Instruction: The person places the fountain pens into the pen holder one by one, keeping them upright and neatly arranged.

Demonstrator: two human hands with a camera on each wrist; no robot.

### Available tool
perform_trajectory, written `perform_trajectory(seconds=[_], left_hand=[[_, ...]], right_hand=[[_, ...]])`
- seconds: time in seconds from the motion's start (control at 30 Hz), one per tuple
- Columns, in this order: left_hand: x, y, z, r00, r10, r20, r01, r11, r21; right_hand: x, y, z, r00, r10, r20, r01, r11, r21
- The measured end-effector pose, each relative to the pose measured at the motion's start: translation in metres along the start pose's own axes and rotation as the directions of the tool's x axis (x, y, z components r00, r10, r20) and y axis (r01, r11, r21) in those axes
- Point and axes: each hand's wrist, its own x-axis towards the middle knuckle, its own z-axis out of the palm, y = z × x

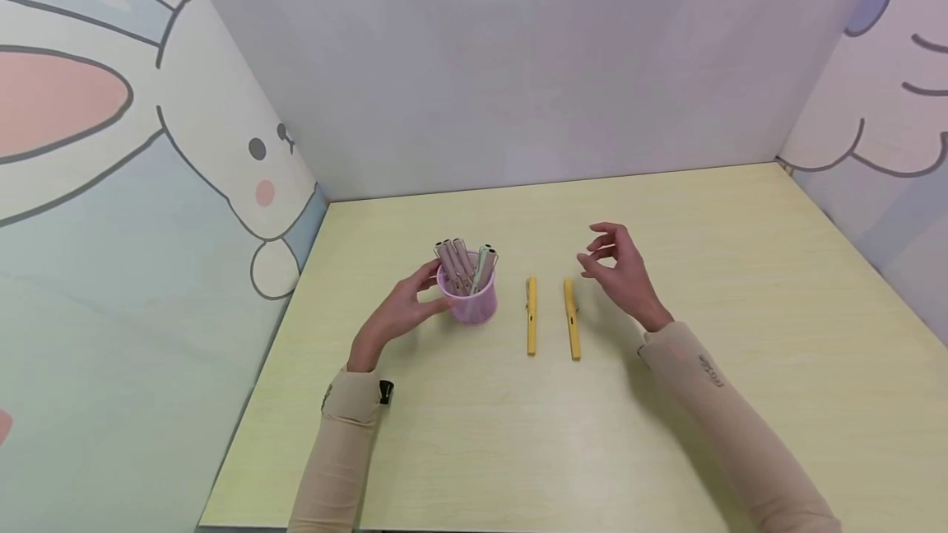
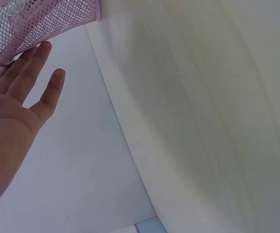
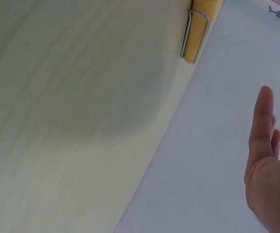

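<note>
Two beige sleeves lie nearest the camera, the left sleeve (image 1: 336, 451) and the right sleeve (image 1: 733, 418) both reaching in over the near edge of the bench (image 1: 474, 459). The left hand (image 1: 400, 311) holds the pink mesh cup (image 1: 477, 309) from the side facing the bench's left edge, thumb on the near side and fingers reaching round the far side. The cup looks to stand on the bench, somewhat nearer the far edge than the near one, with several pinkish-grey pens (image 1: 453, 266) and some pale green pens (image 1: 481, 270) leaning in it. Beside it, toward the right edge, lie two yellow pens: the left yellow pen (image 1: 532, 317) and the right yellow pen (image 1: 572, 321), roughly side by side but apart, each with its clip end toward the far edge. The right hand (image 1: 622, 274) hangs above the bench just beside the right yellow pen's clip end, fingers loosely bent and apart, holding nothing. The yellow pens are probably light, stiff and smooth, apt to roll or slip, though the wire clip (image 3: 198, 39) should check rolling; a thumb-and-finger pinch across mid-barrel would suit them. The cup seems light too, its mesh slightly springy and giving decent grip; steadying it low on the wall, without squeezing the rim, would best stop it tipping.
</note>
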Motion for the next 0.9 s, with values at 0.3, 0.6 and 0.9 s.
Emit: perform_trajectory(seconds=[0.3, 0.6, 0.9], left_hand=[[0.000, 0.002, 0.000, 1.000, -0.009, 0.001, 0.009, 1.000, -0.005], [0.001, 0.001, 0.000, 1.000, -0.012, 0.004, 0.012, 1.000, 0.003], [0.000, 0.002, 0.000, 1.000, -0.024, 0.001, 0.024, 1.000, 0.000]], right_hand=[[-0.004, 0.003, -0.006, 0.998, 0.061, 0.020, -0.060, 0.998, -0.031], [-0.006, 0.005, -0.010, 0.994, 0.102, 0.043, -0.100, 0.994, -0.042], [-0.009, 0.007, -0.014, 0.976, 0.187, 0.115, -0.187, 0.982, -0.011]])
